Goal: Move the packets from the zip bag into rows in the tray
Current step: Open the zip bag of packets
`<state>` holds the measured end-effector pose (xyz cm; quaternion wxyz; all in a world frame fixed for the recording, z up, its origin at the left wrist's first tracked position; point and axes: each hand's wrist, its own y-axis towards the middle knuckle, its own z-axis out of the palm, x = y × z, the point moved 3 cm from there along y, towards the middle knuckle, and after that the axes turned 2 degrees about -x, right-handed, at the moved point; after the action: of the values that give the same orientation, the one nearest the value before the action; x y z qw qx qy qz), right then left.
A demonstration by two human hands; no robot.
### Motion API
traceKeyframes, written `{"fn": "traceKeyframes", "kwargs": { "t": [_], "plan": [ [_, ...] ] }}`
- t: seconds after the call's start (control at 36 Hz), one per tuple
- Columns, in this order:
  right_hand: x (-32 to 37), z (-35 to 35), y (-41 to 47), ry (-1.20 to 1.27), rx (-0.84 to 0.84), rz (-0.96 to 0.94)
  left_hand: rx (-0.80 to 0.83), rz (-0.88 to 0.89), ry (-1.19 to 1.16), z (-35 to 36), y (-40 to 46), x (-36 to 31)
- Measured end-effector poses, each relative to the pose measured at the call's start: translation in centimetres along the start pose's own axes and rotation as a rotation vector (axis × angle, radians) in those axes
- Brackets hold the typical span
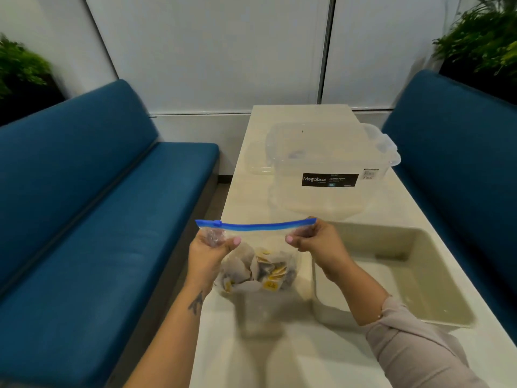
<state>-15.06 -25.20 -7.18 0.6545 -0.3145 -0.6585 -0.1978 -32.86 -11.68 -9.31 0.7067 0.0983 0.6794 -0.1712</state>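
A clear zip bag (260,239) with a blue zip strip hangs upright above the table's near edge, its slider near the left end. Several white and yellow packets (268,271) lie bunched in its bottom. My left hand (208,250) pinches the bag's upper left corner below the strip. My right hand (313,242) pinches the upper right corner. A beige tray (436,278) sits on the table to the right of the bag, with nothing visible inside it.
A clear lidded storage box (330,163) labelled Megabox stands at the far end of the cream table (251,354). Blue benches (84,219) flank the table on both sides. Green plants (481,37) stand behind each bench.
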Motion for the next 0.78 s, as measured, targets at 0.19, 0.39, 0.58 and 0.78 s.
{"fn": "traceKeyframes", "kwargs": {
  "t": [0.19, 0.39, 0.58, 0.78],
  "plan": [
    [0.9, -0.1, -0.3, -0.094, 0.018, -0.014, 0.069, 0.051, -0.036, -0.8, 0.0, -0.6],
    [4.9, 0.1, -1.2, -0.376, -0.083, -0.191, 0.096, 0.21, -0.081, -2.8, 0.0, -2.1],
    [10.0, 8.0, -3.4, -0.894, 0.016, -0.586, 0.02, 0.195, -0.042, -3.6, 0.1, -1.9],
    [8.6, 13.1, -2.7, -1.304, 0.125, -0.672, -0.008, 0.223, -0.022, -3.4, 0.1, -2.4]
  ]
}}
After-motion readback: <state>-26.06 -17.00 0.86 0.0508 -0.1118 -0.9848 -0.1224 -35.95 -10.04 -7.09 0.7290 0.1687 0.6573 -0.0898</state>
